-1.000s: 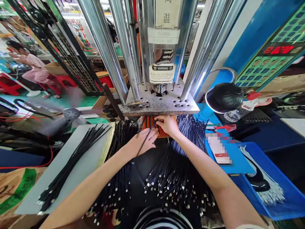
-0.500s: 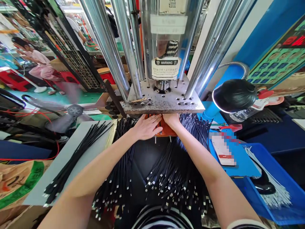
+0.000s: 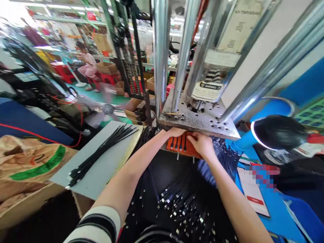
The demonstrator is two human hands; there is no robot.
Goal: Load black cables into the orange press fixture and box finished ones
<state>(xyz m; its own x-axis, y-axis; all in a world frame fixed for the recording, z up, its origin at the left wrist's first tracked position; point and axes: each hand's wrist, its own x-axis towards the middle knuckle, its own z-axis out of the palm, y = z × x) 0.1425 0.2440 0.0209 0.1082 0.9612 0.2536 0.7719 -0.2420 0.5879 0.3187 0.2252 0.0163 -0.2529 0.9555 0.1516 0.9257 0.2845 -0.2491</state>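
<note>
An orange-red slotted fixture sits beneath the metal press plate, with several black cables lying side by side in its slots. My left hand reaches along the back of the fixture, its fingertips hidden under the plate's edge. At the fixture's right part is my right hand, thumb and forefinger bent together against it; whatever they pinch is too small to name. More black cables with metal plug ends hang in a bundle below and in front of the fixture.
A grey board at the left carries another bunch of black cables. Steel columns rise from the plate. To the right are a black lamp and a blue table. A person sits far back left.
My view has turned left. My left hand has slid further under the plate, off the fixture's front, baring the cables in the slots. My right hand has drawn out from under the plate.
</note>
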